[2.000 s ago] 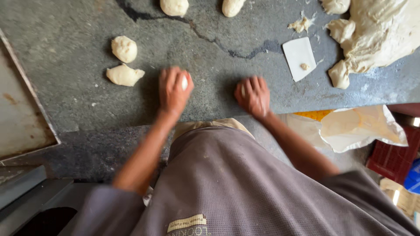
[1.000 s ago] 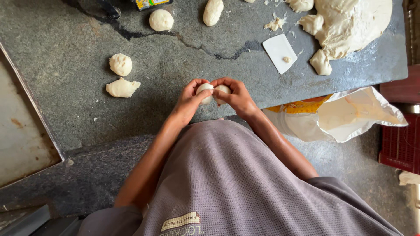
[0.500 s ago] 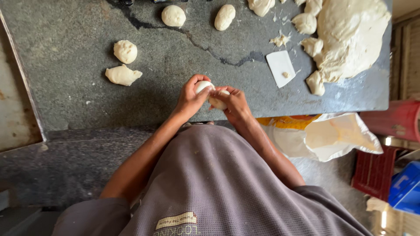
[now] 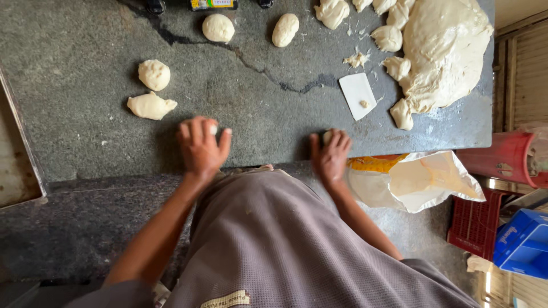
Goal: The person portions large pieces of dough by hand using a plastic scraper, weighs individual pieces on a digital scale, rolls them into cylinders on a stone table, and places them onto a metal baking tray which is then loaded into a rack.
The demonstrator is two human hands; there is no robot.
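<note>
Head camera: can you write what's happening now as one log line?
left hand: palm pressing dough piece | right hand: covering second dough piece | surface: stone counter

**Both palms pressed over dough on the stone counter**

The left hand (image 4: 201,145) lay flat on the grey stone counter (image 4: 85,85), a small dough piece (image 4: 212,129) just showing under its fingers. The right hand (image 4: 331,154) covered a second dough piece (image 4: 327,137) near the counter's front edge. Two shaped dough balls (image 4: 154,75) sat to the left, two more at the far edge. A white scraper (image 4: 357,95) lay beside the large dough mass (image 4: 442,48).
</note>
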